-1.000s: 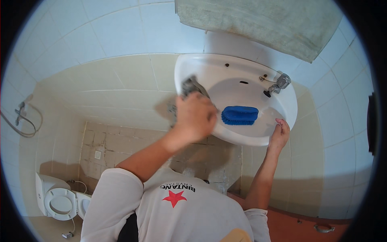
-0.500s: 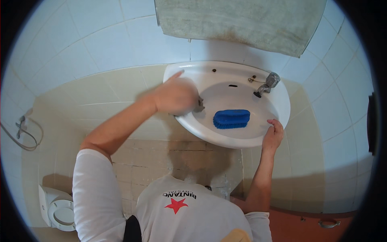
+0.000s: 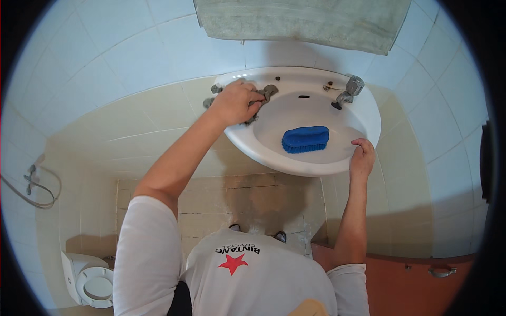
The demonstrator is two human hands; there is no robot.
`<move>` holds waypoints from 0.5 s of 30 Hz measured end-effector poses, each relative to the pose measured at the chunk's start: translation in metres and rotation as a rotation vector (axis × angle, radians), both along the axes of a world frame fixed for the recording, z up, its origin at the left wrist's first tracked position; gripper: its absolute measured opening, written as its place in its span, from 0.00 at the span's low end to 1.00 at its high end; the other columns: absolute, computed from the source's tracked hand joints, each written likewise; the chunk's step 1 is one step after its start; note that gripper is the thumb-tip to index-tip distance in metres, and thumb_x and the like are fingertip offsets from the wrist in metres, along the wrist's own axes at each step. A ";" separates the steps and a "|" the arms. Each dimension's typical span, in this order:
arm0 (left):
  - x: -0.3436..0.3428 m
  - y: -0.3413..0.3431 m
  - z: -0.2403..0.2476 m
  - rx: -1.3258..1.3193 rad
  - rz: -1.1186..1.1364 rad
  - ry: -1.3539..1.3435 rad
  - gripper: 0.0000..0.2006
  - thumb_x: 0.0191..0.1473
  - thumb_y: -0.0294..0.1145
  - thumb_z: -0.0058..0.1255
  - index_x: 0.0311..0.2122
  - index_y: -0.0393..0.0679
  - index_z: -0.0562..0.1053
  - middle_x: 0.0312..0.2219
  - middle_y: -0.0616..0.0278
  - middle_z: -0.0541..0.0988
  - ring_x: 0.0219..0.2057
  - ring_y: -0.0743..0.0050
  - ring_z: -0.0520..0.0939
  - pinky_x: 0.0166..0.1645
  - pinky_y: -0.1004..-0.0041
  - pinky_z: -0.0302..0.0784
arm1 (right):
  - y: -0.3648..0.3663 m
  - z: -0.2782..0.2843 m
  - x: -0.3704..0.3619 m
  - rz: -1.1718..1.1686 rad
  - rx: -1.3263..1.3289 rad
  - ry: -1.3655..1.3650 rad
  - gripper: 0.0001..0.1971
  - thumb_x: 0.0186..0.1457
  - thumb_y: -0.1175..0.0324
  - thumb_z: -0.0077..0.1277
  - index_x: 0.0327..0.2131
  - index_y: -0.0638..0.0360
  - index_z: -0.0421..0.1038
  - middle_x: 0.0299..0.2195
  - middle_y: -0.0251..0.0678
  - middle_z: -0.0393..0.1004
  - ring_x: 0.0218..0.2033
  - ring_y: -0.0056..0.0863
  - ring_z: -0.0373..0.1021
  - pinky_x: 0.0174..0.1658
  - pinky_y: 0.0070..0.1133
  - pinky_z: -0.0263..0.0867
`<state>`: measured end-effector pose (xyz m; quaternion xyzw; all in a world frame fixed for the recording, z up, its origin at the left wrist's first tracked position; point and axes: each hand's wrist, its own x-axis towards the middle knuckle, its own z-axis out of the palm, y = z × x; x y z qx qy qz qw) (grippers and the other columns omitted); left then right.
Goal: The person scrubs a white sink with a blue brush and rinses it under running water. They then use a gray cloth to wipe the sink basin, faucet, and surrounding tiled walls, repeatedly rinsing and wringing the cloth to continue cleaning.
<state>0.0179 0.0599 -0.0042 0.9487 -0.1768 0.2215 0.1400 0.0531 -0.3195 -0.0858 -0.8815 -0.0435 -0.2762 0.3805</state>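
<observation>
The grey cloth [image 3: 270, 90] is bunched on the left end of the sink [image 3: 305, 169], under the left hand [image 3: 234, 102] of the person. This hand is holding the cloth, with the fingers closed down over it. One part of the cloth comes out at the right of the fingers, toward the bowl; other folds pass over the outer left edge of the sink, where the wall is near. The thumb side of the hand faces the bowl.

Between the cloth and the blue brush [image 3: 305, 139] there is a good stretch of white bowl, so the two are apart. The brush lies in the front half of the bowl, its bristles turned toward the person, near the curved front rim.

The right hand [image 3: 362, 160] is at the right front rim, with the fingers loosely bent; I cannot tell if it grips this edge. A narrow gap of bowl is between it and the brush.

Behind the brush, at the back right corner, stands the metal tap [image 3: 353, 87], well apart from the cloth. Farther, above the back edge, a grey-green sheet [image 3: 303, 21] hangs before the tiled wall [image 3: 132, 58]. The toilet [image 3: 81, 287] is far at the left.
</observation>
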 end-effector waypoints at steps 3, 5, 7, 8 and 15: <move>-0.038 -0.019 0.012 0.051 0.026 0.126 0.08 0.44 0.31 0.54 0.31 0.46 0.81 0.31 0.59 0.77 0.37 0.56 0.75 0.43 0.64 0.71 | -0.007 -0.005 0.000 0.014 0.024 -0.031 0.11 0.48 0.76 0.40 0.30 0.55 0.75 0.44 0.38 0.73 0.48 0.40 0.64 0.54 0.29 0.57; -0.063 -0.028 0.008 0.014 0.013 0.087 0.06 0.42 0.30 0.54 0.28 0.46 0.80 0.29 0.59 0.77 0.35 0.56 0.75 0.42 0.63 0.70 | -0.005 -0.006 0.001 0.031 0.040 -0.048 0.12 0.48 0.77 0.40 0.30 0.55 0.75 0.44 0.39 0.73 0.49 0.40 0.64 0.55 0.29 0.57; -0.082 -0.041 0.002 -0.078 -0.004 -0.012 0.05 0.41 0.29 0.55 0.27 0.47 0.80 0.29 0.59 0.77 0.35 0.55 0.75 0.42 0.61 0.69 | -0.005 -0.007 0.000 0.028 0.039 -0.062 0.12 0.47 0.77 0.40 0.30 0.56 0.75 0.44 0.40 0.72 0.49 0.40 0.64 0.55 0.29 0.57; -0.090 -0.049 -0.002 -0.148 -0.016 -0.088 0.05 0.40 0.29 0.55 0.27 0.47 0.80 0.30 0.59 0.77 0.36 0.55 0.75 0.43 0.61 0.69 | -0.006 -0.008 0.001 0.023 0.049 -0.072 0.12 0.47 0.77 0.39 0.30 0.56 0.75 0.44 0.41 0.72 0.49 0.40 0.64 0.55 0.29 0.56; -0.071 -0.010 -0.045 -0.383 0.154 -0.455 0.07 0.39 0.28 0.58 0.29 0.46 0.78 0.36 0.57 0.76 0.40 0.54 0.74 0.49 0.59 0.65 | 0.001 -0.011 0.000 0.013 0.154 -0.098 0.14 0.45 0.80 0.37 0.30 0.58 0.74 0.43 0.43 0.72 0.49 0.39 0.64 0.56 0.29 0.55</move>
